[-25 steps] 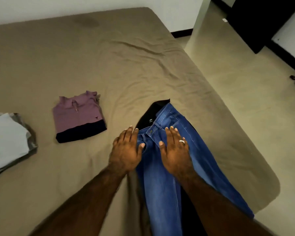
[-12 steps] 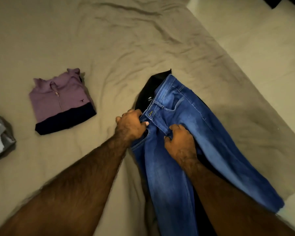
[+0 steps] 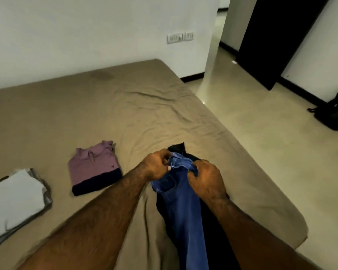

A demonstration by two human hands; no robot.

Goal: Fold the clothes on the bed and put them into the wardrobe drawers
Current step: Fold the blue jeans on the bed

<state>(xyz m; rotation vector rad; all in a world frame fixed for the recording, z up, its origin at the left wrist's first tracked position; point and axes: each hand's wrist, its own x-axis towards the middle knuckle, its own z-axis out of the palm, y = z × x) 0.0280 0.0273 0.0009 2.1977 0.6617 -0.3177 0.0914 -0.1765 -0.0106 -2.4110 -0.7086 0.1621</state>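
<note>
A pair of blue jeans (image 3: 181,209) lies along the near right part of the bed (image 3: 144,114), on top of a black garment (image 3: 213,221) that shows beside and beyond it. My left hand (image 3: 156,166) grips the left side of the jeans' waistband, which is bunched and lifted a little. My right hand (image 3: 205,178) grips the waistband's right side. A folded purple top with a dark hem (image 3: 95,168) rests to the left. A folded white and grey pile (image 3: 14,199) sits at the far left.
The bed's right edge runs diagonally beside a pale tiled floor (image 3: 271,152). A black bag (image 3: 336,114) stands on the floor at the right by a dark door (image 3: 277,39). A white wall with a switch plate (image 3: 180,37) is behind the bed.
Both hands went from lying flat on the jeans to gripping the waistband and raising it, so the jeans look narrower. The camera has tilted up, showing the wall and the door.
</note>
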